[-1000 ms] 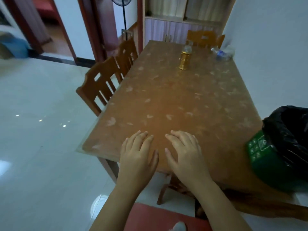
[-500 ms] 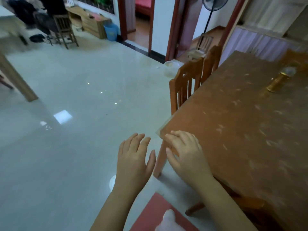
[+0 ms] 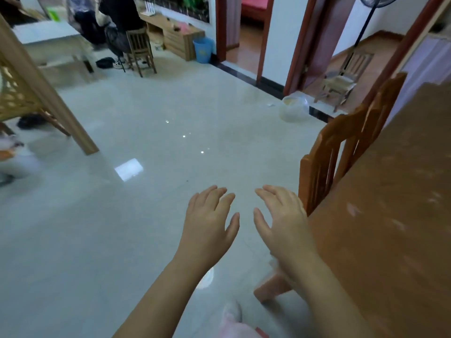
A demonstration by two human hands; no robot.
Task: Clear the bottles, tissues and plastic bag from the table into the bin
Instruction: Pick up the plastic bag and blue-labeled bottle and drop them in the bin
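Observation:
My left hand and my right hand hover side by side over the pale tiled floor, palms down, fingers spread, holding nothing. The brown patterned table fills the right edge of the view, just right of my right hand. No bottle, tissue, plastic bag or bin of the task shows on the visible part of the table.
Wooden chairs stand along the table's left side. A clear plastic container sits on the floor near a doorway. A blue bucket, a small chair with a seated person and a slanted wooden post are farther left.
The view has swung left, away from the table. The green bin with its black bag and the gold bottle have left the frame. Both hands lifted off the tabletop and now hover over the floor.

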